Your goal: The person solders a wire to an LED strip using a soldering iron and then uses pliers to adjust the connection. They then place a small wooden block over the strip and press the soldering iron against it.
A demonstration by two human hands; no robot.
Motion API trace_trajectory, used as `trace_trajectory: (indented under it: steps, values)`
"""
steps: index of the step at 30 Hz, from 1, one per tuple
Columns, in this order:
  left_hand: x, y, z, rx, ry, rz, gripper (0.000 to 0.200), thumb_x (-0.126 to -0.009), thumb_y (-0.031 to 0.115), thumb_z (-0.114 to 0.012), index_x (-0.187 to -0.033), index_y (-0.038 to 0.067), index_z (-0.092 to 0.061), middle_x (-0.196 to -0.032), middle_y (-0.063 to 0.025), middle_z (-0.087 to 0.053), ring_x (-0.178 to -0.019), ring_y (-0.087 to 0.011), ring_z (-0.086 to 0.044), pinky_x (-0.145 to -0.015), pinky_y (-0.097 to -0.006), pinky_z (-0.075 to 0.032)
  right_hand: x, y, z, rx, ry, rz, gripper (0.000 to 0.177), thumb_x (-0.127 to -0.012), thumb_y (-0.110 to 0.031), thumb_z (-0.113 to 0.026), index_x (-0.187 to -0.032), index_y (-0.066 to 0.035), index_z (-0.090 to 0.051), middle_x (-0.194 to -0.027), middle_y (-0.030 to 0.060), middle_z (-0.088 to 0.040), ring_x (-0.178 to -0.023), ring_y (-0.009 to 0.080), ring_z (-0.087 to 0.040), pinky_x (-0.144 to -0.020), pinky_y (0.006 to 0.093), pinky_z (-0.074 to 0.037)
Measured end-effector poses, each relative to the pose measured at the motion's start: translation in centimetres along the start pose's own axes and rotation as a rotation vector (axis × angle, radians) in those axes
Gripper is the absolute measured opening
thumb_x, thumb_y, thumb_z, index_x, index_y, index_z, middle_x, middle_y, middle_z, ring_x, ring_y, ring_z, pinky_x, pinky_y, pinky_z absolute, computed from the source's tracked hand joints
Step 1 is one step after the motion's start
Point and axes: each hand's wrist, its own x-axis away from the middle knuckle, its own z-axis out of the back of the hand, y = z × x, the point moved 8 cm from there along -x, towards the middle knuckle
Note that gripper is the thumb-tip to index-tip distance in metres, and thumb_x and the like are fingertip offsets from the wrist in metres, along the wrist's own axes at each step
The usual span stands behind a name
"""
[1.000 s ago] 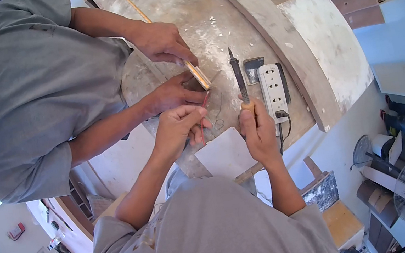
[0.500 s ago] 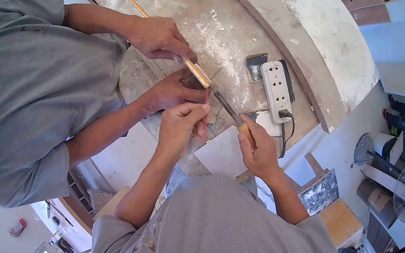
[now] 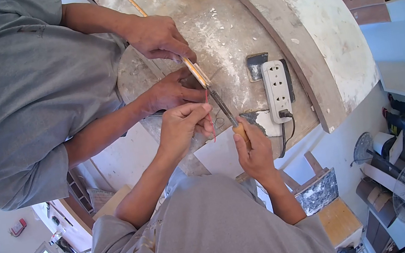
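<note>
My right hand [image 3: 258, 150] is closed around the wooden handle of a soldering iron [image 3: 222, 104], whose metal shaft points up and left. Its tip is right at the near end of a narrow strip with an orange-yellow stripe [image 3: 196, 72]. Between thumb and forefinger, my left hand [image 3: 181, 125] pinches a thin red wire [image 3: 212, 126]. One end of the wire runs up to that same strip end; the other dangles below my fingers. A co-worker's hand [image 3: 159, 35] presses on the strip from above, and the co-worker's other hand [image 3: 173, 92] steadies it from the side.
A white power strip [image 3: 277, 91] with a black plug lies right of the iron on the dusty worktable [image 3: 230, 32]. Beyond it runs a long curved board [image 3: 270, 18]. A white sheet [image 3: 217, 153] is at the near edge. The co-worker stands close on the left.
My right hand has shifted slightly up and left, bringing the soldering iron's tip closer to the strip end. The red wire's loose end has swung to the right and hangs straighter.
</note>
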Motion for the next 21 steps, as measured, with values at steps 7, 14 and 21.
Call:
trace_trajectory:
  steps: [7, 14, 21]
  values:
    - [-0.01, 0.02, -0.07, -0.002, -0.003, 0.005, 0.02, -0.1, 0.014, -0.066, -0.097, -0.005, -0.071, -0.077, -0.0069, -0.07, -0.06, -0.0106, -0.065, -0.057, -0.0241, -0.055, -0.12, -0.21, -0.12, -0.015, -0.017, -0.007, 0.041, -0.094, -0.003, -0.065, -0.134, 0.006, -0.057, -0.092, 0.0211, -0.064, -0.081, 0.0362, -0.064, -0.073, 0.0409, -0.051]
    - [0.05, 0.06, -0.11, -0.031, 0.008, 0.0, 0.018, -0.099, 0.012, -0.067, -0.095, -0.004, -0.071, -0.077, -0.0065, -0.07, -0.059, -0.0103, -0.065, -0.056, -0.0233, -0.054, -0.01, -0.08, -0.12, -0.022, -0.024, -0.018, 0.041, -0.095, -0.003, -0.064, -0.134, 0.006, -0.057, -0.093, 0.0214, -0.064, -0.08, 0.0362, -0.064, -0.073, 0.0409, -0.051]
    - [-0.07, -0.09, -0.47, 0.035, 0.021, -0.015, 0.02, -0.099, 0.014, -0.067, -0.1, -0.006, -0.07, -0.081, -0.0071, -0.069, -0.057, -0.0102, -0.063, -0.053, -0.0262, -0.055, -0.05, -0.19, -0.1, -0.024, -0.024, -0.021, 0.04, -0.095, -0.004, -0.063, -0.133, 0.006, -0.057, -0.093, 0.022, -0.064, -0.082, 0.0367, -0.065, -0.074, 0.0408, -0.051]
